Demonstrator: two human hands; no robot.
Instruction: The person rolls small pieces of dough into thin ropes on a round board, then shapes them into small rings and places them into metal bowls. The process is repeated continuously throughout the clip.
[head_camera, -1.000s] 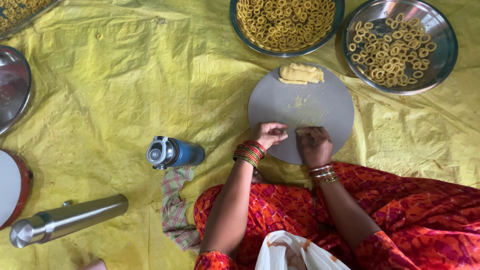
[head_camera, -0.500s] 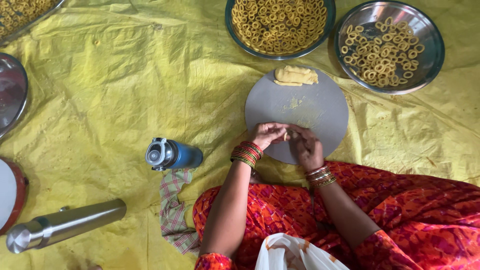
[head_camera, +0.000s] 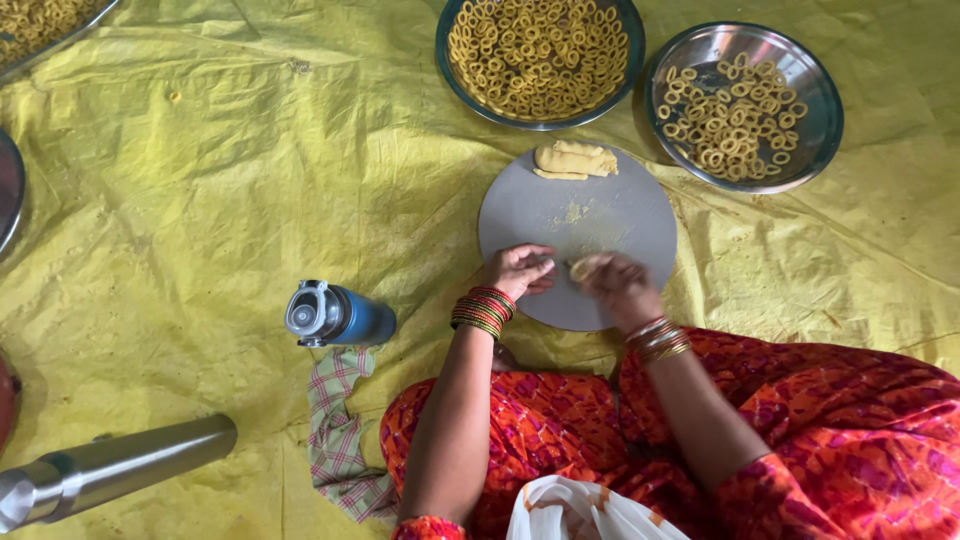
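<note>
While two steel plates (head_camera: 742, 105) of finished rings sat at the upper right of the frame, a dough lump (head_camera: 573, 159) waited on the round board (head_camera: 530, 215); the right hand (head_camera: 620, 285) pinched a small dough piece (head_camera: 583, 267) at the lower centre, the left hand (head_camera: 518, 270) resting curled beside it.

Yellow plastic sheet (head_camera: 200, 180), creased, spread over the floor. On it: round grey board (head_camera: 600, 215), two steel plates of ring snacks (head_camera: 540, 55) (head_camera: 745, 105), blue bottle (head_camera: 335, 315), checked cloth (head_camera: 340, 430), steel cylinder (head_camera: 110, 470)
</note>
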